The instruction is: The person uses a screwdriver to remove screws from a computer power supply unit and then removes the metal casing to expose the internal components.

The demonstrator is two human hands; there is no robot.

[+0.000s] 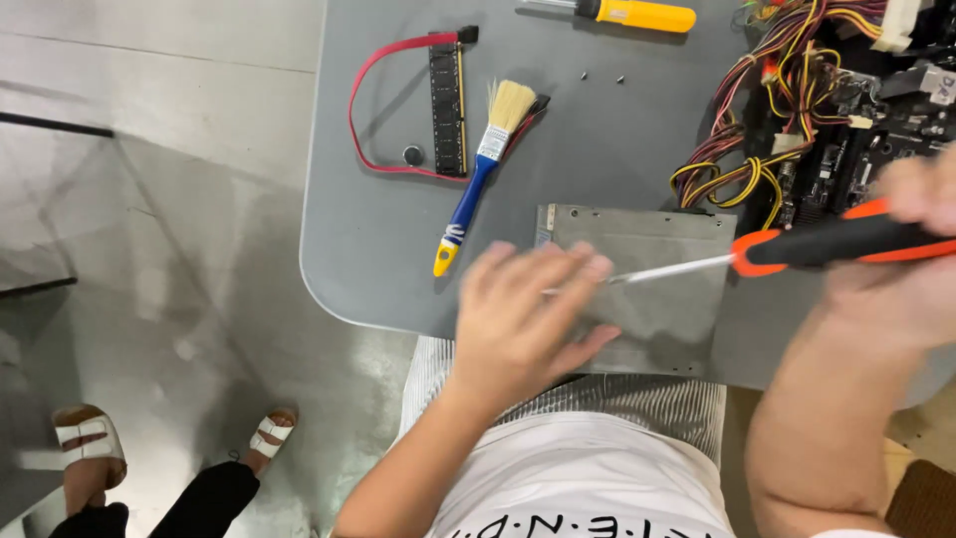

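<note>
Grey table [398, 269] with a rounded near-left corner, over a shiny grey floor [179, 199]. Flat grey metal drive [657, 289] lies at the near edge, centre-right. Left hand [523, 319] rests on the drive's left part, fingers spread, flat, gripping nothing. Right hand [911, 249], blurred, is clenched round the black-and-orange handle of a screwdriver [797, 249]; shaft runs left, tip over the drive's top face just beside the left fingertips. Can't tell whether the tip touches metal.

Far-left on the table: memory stick [448, 100] lying lengthwise, red data cable [373, 75] looped round it, small round coin cell [412, 154] beside it. Blue-handled paintbrush [478, 174] with pale bristles lies diagonally right of the stick. Yellow-handled screwdriver [637, 14] at the far edge, two tiny screws [601, 77] near it. Far right: open computer hardware with bundled yellow, red and black wires [777, 110].

Near-left on the floor: another person's feet in white sandals [90, 438].
</note>
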